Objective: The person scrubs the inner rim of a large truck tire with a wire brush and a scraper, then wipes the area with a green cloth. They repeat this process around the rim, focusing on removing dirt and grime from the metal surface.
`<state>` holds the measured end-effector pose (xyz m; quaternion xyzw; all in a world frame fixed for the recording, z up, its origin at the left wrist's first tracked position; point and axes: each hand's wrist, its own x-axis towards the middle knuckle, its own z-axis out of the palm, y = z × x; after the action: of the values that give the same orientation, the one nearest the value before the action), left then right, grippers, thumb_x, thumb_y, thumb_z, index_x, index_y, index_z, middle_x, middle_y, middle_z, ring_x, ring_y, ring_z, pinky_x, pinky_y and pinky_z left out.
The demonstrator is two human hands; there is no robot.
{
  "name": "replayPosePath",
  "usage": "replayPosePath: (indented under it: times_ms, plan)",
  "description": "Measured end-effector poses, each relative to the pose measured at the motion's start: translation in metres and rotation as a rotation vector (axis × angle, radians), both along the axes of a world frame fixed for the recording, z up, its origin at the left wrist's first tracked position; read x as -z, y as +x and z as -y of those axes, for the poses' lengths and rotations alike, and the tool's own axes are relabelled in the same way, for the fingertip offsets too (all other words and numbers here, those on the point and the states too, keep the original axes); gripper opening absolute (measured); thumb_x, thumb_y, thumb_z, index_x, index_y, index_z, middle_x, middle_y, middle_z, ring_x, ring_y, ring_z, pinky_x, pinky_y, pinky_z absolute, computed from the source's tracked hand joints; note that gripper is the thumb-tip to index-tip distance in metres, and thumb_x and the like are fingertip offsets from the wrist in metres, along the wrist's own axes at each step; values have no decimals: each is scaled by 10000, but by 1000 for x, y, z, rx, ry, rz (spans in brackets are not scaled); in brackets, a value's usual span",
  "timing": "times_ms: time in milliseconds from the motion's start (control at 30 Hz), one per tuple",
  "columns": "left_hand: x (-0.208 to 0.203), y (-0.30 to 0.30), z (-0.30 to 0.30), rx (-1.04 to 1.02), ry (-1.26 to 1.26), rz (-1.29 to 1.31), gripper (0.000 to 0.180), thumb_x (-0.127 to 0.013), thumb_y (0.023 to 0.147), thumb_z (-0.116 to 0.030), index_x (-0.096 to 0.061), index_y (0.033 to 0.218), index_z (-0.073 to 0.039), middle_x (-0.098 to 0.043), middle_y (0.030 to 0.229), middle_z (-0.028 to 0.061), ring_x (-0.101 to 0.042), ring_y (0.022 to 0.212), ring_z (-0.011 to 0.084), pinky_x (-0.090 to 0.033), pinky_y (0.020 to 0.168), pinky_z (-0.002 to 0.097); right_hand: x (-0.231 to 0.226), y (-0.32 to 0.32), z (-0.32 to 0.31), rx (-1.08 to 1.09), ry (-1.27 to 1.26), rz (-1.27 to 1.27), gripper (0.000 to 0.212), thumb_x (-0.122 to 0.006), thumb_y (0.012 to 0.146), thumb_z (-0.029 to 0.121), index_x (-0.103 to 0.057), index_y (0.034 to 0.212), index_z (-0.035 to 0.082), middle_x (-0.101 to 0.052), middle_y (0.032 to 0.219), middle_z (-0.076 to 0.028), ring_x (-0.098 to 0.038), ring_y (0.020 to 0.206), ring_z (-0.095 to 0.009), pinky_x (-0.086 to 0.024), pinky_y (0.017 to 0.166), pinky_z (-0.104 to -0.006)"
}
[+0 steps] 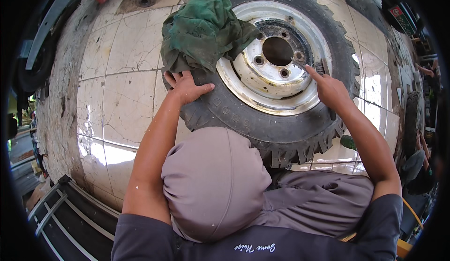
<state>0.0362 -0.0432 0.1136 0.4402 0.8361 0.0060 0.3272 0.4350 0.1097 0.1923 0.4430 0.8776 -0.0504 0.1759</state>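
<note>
Bent grey-trousered knee [216, 183] | left hand [186, 90]: fingers spread on tyre [276, 127] | right hand [332, 91]: index extended, others' grip unclear

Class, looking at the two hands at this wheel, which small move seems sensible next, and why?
Perhaps draw the brush-like tool lightly across the wheel rim: its metal looks stained yellow-brown, the right hand already has the tool over it, and the left hand rests on the tyre, where it may help steady things.

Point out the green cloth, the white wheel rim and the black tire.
Green cloth [199, 33]: head view, middle of its bunched folds.
White wheel rim [270, 77]: head view, inner metal face.
Black tire [279, 128]: head view, lower sidewall.
</note>
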Motion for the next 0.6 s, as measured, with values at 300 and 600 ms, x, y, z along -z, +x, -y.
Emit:
replayPosePath:
  times_ms: [300,600]
  plan:
    - [5,-1,-2,-15,-31,15,1340,-760,663,-696,-85,1530,71,24,1602,323,219,1448,501,-131,1144,667,8,7,-8,-5,-23,53,719,-439,905,23,-314,1523,369,-653,952,-191,-674,850,-388,-536,761,-486]
    - [14,-5,2,6,37,-44,1374,-778,630,-709,-77,1541,44,120,1612,273,241,1435,509,-126,1138,688,4,-6,7,-11,3,-16,738,-456,900,24,-305,1523,389,-653,941,-188,-679,821,-378,-543,757,-481]
